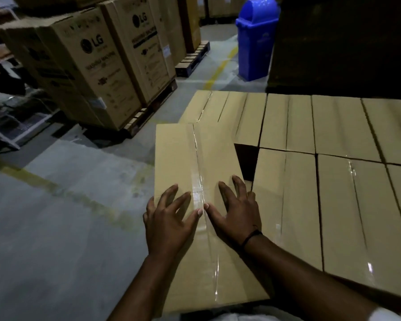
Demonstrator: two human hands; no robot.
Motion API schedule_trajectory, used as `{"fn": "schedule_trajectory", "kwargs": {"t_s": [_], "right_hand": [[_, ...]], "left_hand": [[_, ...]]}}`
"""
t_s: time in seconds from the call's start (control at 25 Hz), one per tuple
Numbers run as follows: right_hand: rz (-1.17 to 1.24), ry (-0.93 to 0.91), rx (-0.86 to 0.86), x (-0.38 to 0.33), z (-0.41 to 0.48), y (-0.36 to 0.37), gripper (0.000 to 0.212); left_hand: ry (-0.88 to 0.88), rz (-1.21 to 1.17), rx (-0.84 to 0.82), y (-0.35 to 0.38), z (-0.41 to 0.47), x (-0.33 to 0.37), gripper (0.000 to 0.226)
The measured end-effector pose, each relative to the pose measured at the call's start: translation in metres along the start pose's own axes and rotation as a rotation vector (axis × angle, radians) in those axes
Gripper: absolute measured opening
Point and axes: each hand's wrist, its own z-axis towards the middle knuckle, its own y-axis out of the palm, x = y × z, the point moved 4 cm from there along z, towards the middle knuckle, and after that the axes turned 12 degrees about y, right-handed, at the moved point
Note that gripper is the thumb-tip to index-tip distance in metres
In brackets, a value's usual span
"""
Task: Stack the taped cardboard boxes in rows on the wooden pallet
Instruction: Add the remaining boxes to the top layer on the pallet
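A long taped cardboard box (pixel 183 158) lies flat at the left end of the stack, its clear tape seam running down the middle. My left hand (pixel 169 216) rests flat on its top, fingers spread, left of the seam. My right hand (pixel 236 209) lies flat on the same top, right of the seam, with a dark band at the wrist. To the right, rows of taped boxes (pixel 333 181) stand side by side. A dark gap (pixel 247 158) shows between this box and the rows. The wooden pallet beneath is hidden.
Tall LG cartons (pixel 95 66) stand on pallets at the left rear. A blue bin (pixel 255 38) sits behind the stack, beside a dark stack (pixel 345 42). Grey concrete floor with faded yellow lines (pixel 56 188) lies to the left. A metal rack (pixel 7 112) stands far left.
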Motion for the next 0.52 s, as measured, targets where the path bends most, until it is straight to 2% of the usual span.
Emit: {"fn": "schedule_trajectory", "kwargs": {"t_s": [0.28,0.52], "right_hand": [[-0.044,0.286,-0.010,0.012,0.020,0.081,0.081],[-0.096,0.412,0.030,0.033,0.029,0.119,0.080]], "left_hand": [[0.193,-0.083,-0.255,0.060,0.050,-0.067,0.052],[0.354,-0.220,-0.376,0.125,0.069,-0.103,0.042]]}}
